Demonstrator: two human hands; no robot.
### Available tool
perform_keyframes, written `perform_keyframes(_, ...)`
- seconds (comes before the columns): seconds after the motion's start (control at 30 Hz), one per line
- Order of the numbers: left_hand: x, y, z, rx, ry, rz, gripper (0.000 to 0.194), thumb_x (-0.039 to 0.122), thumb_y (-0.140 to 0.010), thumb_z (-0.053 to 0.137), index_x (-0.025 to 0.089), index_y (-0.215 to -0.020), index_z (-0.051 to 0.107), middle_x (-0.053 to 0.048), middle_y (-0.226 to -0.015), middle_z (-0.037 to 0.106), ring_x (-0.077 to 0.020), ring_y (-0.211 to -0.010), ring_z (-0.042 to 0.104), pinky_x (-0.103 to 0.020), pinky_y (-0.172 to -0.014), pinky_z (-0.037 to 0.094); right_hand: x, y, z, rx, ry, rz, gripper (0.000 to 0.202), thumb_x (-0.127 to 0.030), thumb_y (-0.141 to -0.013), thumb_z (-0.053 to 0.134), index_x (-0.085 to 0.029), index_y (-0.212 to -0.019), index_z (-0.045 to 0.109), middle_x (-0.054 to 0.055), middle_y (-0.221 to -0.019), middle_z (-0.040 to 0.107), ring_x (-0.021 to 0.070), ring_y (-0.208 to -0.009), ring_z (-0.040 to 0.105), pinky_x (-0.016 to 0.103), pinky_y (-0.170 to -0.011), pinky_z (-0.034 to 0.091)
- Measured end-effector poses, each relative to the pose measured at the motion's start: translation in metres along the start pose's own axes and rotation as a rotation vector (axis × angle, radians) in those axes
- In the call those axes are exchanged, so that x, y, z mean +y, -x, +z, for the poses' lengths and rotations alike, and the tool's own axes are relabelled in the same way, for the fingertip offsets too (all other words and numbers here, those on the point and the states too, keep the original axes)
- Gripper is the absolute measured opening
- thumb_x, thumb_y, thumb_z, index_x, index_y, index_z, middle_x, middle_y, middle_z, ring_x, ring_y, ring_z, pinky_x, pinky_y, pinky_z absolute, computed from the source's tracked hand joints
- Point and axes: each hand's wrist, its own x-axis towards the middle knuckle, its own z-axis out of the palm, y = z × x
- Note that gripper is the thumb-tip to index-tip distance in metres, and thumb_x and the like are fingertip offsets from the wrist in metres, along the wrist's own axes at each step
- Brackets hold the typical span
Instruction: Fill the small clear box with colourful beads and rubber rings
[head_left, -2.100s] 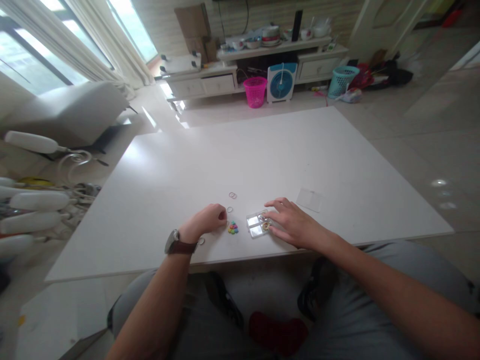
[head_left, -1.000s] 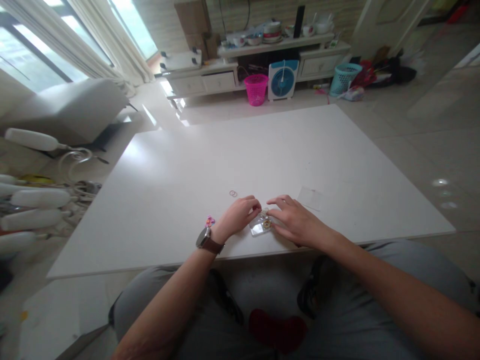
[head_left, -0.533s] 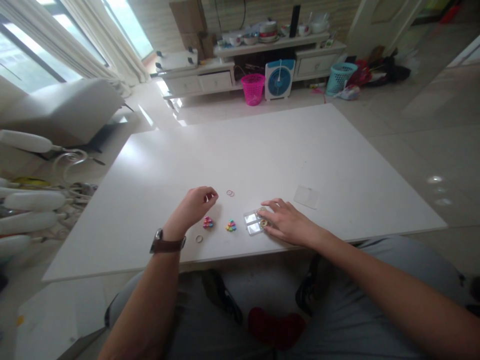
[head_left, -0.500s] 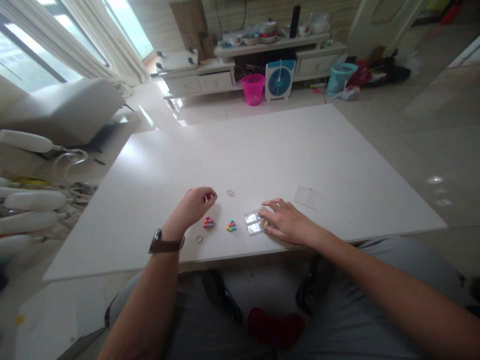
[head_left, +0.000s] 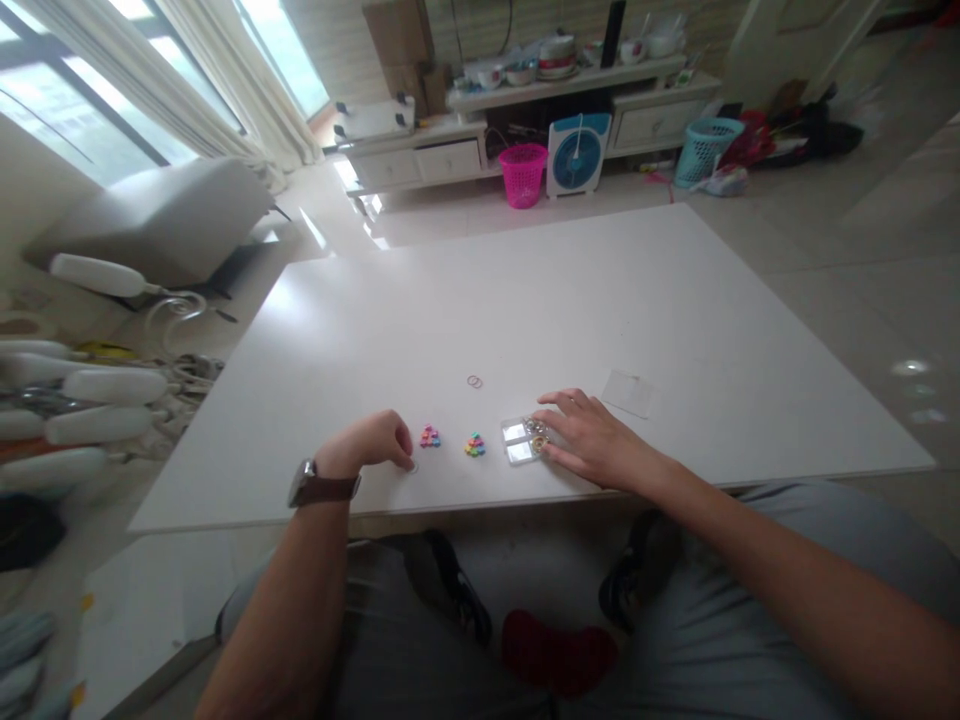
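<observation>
My left hand [head_left: 381, 440], with a watch [head_left: 304, 483] on the wrist, is closed in a pinch at a small ring [head_left: 415, 466] on the white table. Part of that ring is hidden by the fingertips. Just right of it lie a pile of pink and purple small pieces [head_left: 430, 437] and a multicoloured pile of small pieces [head_left: 475, 446]. My right hand [head_left: 589, 437] has its fingers spread over the right end of a clear compartment box [head_left: 517, 454]. Metal rings [head_left: 538, 443] sit in the compartments by its fingertips; the hand covers part of the box.
Two thin overlapping rings [head_left: 475, 382] lie beyond the piles. A clear flat lid [head_left: 628, 393] rests right of the box. The white table [head_left: 487, 300] has its near edge close to my legs. On the floor beyond stand a pink basket [head_left: 523, 177] and a box fan [head_left: 577, 155].
My left hand has come down and toward me, from above the table beside the pink pile to the small ring, its fingers closing there. My right hand stays at the box. The view has shifted slightly.
</observation>
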Motion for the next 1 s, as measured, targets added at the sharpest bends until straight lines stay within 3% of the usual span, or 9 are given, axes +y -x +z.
perform_keyframes(0.2, -0.002, 0.008, 0.011, -0.028, -0.027, -0.019, 0.012, 0.024, -0.054, 0.065, 0.018, -0.062, 0.072, -0.001, -0.059, 0.066, -0.0169, -0.058, 0.054, -0.026, -0.053, 0.036, 0.001, -0.002, -0.008, 0.035, 0.017, 0.012, 0.032, -0.034, -0.094, 0.056, -0.020, -0.123, 0.060, 0.014, -0.136, 0.052, 0.0334, -0.122, 0.043, 0.050, -0.098, 0.042)
perform_keyframes(0.3, 0.004, 0.015, 0.007, -0.037, 0.007, 0.099, 0.010, 0.024, -0.059, 0.063, 0.017, -0.061, 0.070, 0.000, -0.057, 0.063, -0.0150, -0.056, 0.052, -0.026, -0.053, 0.035, 0.003, -0.003, -0.011, 0.066, 0.040, 0.041, 0.031, -0.034, -0.094, 0.056, -0.020, -0.121, 0.061, 0.014, -0.135, 0.053, 0.0335, -0.122, 0.044, 0.049, -0.098, 0.042)
perform_keyframes(0.43, 0.040, 0.022, 0.003, 0.154, 0.105, 0.374, 0.015, 0.029, -0.072, 0.061, 0.017, -0.066, 0.068, 0.000, -0.061, 0.063, -0.0138, -0.059, 0.055, -0.025, -0.056, 0.038, 0.005, -0.003, -0.012, 0.100, 0.069, 0.070, 0.029, -0.034, -0.095, 0.054, -0.019, -0.118, 0.062, 0.014, -0.132, 0.055, 0.0332, -0.120, 0.044, 0.049, -0.097, 0.042)
perform_keyframes(0.57, 0.095, 0.016, 0.015, 0.394, 0.137, 0.503, 0.011, 0.023, -0.075, 0.061, 0.017, -0.071, 0.069, -0.002, -0.070, 0.069, -0.0145, -0.065, 0.060, -0.025, -0.061, 0.044, 0.007, -0.004, -0.009, 0.096, 0.076, 0.073, 0.026, -0.033, -0.095, 0.055, -0.018, -0.115, 0.064, 0.014, -0.131, 0.056, 0.0333, -0.119, 0.045, 0.049, -0.098, 0.041)
perform_keyframes(0.7, 0.135, 0.003, 0.034, 0.491, 0.108, 0.562, 0.011, 0.018, -0.076, 0.061, 0.017, -0.073, 0.071, -0.004, -0.073, 0.071, -0.0161, -0.067, 0.062, -0.028, -0.065, 0.046, 0.006, -0.002, -0.006, 0.083, 0.056, 0.070, 0.025, -0.033, -0.094, 0.056, -0.018, -0.112, 0.065, 0.014, -0.130, 0.055, 0.0327, -0.120, 0.044, 0.048, -0.098, 0.042)
perform_keyframes(0.87, 0.151, -0.009, 0.051, 0.527, 0.072, 0.593, 0.012, 0.017, -0.081, 0.061, 0.017, -0.076, 0.072, -0.005, -0.078, 0.071, -0.0171, -0.071, 0.063, -0.030, -0.071, 0.047, 0.004, 0.000, -0.003, 0.072, 0.061, 0.043, 0.024, -0.032, -0.095, 0.054, -0.019, -0.111, 0.066, 0.013, -0.130, 0.055, 0.0319, -0.119, 0.044, 0.048, -0.097, 0.043)
perform_keyframes(1.0, 0.153, -0.010, 0.053, 0.610, 0.088, 0.622, 0.016, 0.020, -0.086, 0.058, 0.017, -0.083, 0.073, -0.005, -0.085, 0.072, -0.0161, -0.073, 0.063, -0.030, -0.075, 0.047, -0.001, 0.000, -0.003, 0.031, 0.067, 0.033, 0.025, -0.030, -0.095, 0.054, -0.017, -0.113, 0.065, 0.014, -0.132, 0.055, 0.0321, -0.120, 0.044, 0.048, -0.097, 0.043)
